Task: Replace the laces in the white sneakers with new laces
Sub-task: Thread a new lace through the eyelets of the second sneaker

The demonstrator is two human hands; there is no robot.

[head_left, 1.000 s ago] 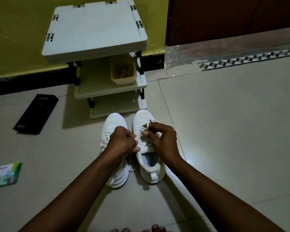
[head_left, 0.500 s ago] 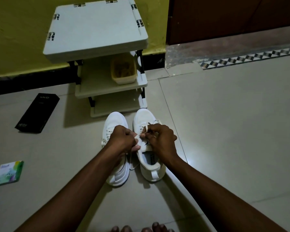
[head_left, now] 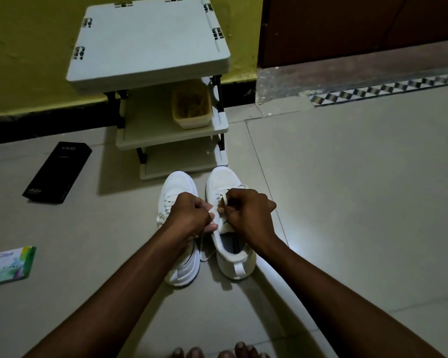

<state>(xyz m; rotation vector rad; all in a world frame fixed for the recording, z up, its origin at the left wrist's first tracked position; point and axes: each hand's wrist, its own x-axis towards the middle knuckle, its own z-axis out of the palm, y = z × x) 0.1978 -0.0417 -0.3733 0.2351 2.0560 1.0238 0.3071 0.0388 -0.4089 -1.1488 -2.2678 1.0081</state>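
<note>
Two white sneakers stand side by side on the tiled floor, toes pointing away from me. The left sneaker (head_left: 177,184) keeps its laces threaded. Over the right sneaker (head_left: 224,178) both hands work at the eyelets. My left hand (head_left: 189,214) pinches a white lace (head_left: 214,209) near the tongue. My right hand (head_left: 248,211) is curled over the lacing and pinches another stretch of the same lace, which loops up at its fingers. A loose lace end trails down between the shoes.
A grey three-tier plastic rack (head_left: 150,45) stands just beyond the shoes, with a yellowish tub (head_left: 192,107) on its middle shelf. A black box (head_left: 57,171) and a small green-white box (head_left: 13,264) lie on the floor at left. My toes (head_left: 217,353) show at the bottom edge.
Both hands have drawn closer together over the right sneaker's eyelets, the right hand shifting slightly toward the heel while still pinching the lace.
</note>
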